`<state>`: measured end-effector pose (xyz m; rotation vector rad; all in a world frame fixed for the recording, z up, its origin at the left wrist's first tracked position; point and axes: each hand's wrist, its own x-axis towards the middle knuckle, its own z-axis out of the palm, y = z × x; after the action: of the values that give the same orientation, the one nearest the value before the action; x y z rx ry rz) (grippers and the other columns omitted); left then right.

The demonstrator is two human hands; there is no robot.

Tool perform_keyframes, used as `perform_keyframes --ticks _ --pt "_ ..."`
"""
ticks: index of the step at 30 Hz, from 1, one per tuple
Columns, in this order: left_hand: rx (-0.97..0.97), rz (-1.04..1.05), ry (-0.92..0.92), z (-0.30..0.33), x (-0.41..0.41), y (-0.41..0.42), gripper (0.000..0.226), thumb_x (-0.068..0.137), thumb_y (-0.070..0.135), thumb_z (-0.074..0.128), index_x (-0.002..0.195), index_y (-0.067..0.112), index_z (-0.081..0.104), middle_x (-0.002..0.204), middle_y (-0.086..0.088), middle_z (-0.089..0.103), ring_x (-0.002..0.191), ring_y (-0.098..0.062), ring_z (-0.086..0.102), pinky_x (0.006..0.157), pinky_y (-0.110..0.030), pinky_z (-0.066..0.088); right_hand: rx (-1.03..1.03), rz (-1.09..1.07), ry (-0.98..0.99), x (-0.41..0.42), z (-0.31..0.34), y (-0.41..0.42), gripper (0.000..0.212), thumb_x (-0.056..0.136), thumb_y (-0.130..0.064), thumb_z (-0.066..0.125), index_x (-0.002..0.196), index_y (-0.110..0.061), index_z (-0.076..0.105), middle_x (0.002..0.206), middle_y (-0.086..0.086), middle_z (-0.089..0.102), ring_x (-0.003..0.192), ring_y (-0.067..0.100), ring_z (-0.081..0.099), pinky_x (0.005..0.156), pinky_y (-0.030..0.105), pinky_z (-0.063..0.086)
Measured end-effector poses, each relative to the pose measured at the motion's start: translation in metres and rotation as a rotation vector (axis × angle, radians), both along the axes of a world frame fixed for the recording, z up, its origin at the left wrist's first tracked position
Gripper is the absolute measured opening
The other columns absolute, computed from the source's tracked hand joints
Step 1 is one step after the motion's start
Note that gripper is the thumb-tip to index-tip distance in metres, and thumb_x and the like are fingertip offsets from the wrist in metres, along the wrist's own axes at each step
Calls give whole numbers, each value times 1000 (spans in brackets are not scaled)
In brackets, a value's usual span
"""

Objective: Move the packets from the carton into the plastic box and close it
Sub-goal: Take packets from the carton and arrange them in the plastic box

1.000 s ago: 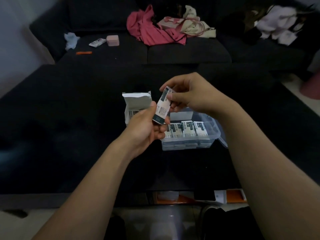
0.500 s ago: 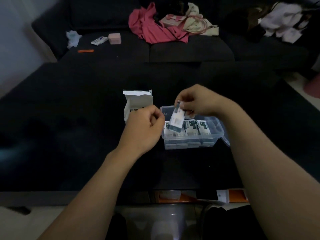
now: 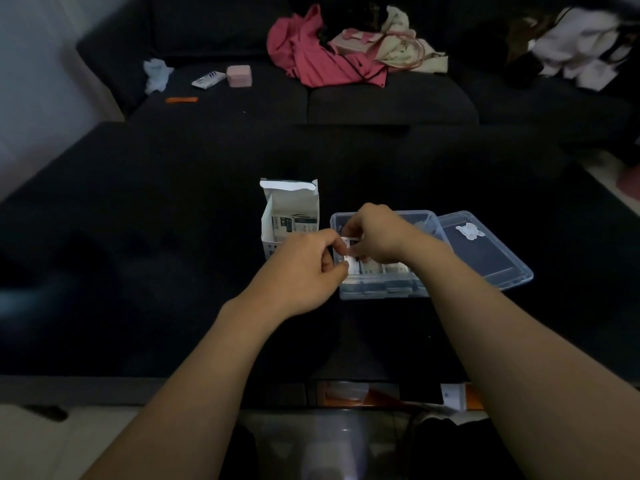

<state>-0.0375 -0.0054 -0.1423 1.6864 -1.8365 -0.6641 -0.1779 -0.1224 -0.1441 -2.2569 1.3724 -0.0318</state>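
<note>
The plastic box [image 3: 384, 289] sits open on the dark table [image 3: 173, 271] just ahead of me, with its clear lid [image 3: 485, 251] lying loose against its right side, so the closing step is plainly not done. Inside the box I can see a row of packets [image 3: 391, 270] already laid along the near wall, which tells me a fair share of the moving is behind me. The white carton [image 3: 289, 216] stands upright just to the left of the box, its top flap open, and more packets [image 3: 294, 223] show inside it, so I judge there are several trips left; how many I cannot tell. My right hand [image 3: 377, 237] is down over the box, fingers curled and pinching a packet [image 3: 348, 251] at the box's left end. My left hand [image 3: 304, 271] is beside it at the box's left wall, fingers curled, the tips touching that same packet. I judge this one is being seated in the row. After that: empty the carton, then fit the lid.
</note>
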Motion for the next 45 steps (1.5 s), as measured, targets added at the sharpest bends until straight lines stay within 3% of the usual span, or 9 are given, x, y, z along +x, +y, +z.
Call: perform_keyframes --ticks 6,15,20,23,28,33,36,39,45 --pt "-8 12 7 2 0 -1 13 93 21 69 102 29 64 71 4 68 64 -4 63 60 -15 46 -57 11 43 1 -3 0 40 83 -15 78 122 -17 68 120 3 67 107 19 65 93 38 56" --pt "-14 14 17 3 3 1 16 94 25 70 109 29 65 71 5 68 64 -2 63 59 -13 43 -46 35 15 0 -7 -1 51 78 -24 83 126 -15 65 123 3 66 112 19 63 97 38 54" --pt "-40 46 25 3 6 1 16 94 27 70 110 28 67 72 5 69 62 -1 63 56 -10 42 -40 32 -10 -2 -4 -1 45 79 -25 83 120 -16 68 117 2 67 102 17 66 89 36 57" --pt "-106 79 72 8 6 2 8 93 25 71 101 27 69 67 4 67 62 -6 63 58 -13 46 -60 27 -33 -6 5 0 36 81 -21 82 115 -18 70 111 1 68 83 12 70 71 28 59" --pt "-484 526 170 26 29 4 7 86 13 69 85 19 65 64 6 60 54 -3 55 52 -11 44 -134 -34 -233 -15 50 11 10 87 -20 75 97 -19 72 94 -3 71 69 6 69 60 18 53" --pt "-33 675 118 16 54 -3 49 86 42 74 126 22 55 100 2 61 87 -13 61 67 -30 50 -28 81 -623 5 86 46 5 87 -15 76 91 -13 77 85 2 75 55 8 65 51 14 49" --pt "115 544 183 8 51 -8 23 97 39 62 114 24 62 98 1 66 88 -17 69 61 -32 57 -117 130 -465 32 73 49 20 89 -17 74 108 -24 74 104 -7 72 64 4 68 62 20 57" --pt "134 502 174 5 52 -10 7 99 30 61 100 24 64 95 -1 69 76 -16 72 49 -24 55 -304 72 -147 49 53 47 39 89 -18 72 127 -28 67 124 0 66 103 17 67 88 38 58" --pt "55 461 156 2 51 -2 3 93 18 69 93 19 66 75 -1 72 63 -16 74 57 -36 64 -351 112 -2 53 41 45 32 86 -20 76 117 -23 71 116 6 68 101 25 67 86 42 58"
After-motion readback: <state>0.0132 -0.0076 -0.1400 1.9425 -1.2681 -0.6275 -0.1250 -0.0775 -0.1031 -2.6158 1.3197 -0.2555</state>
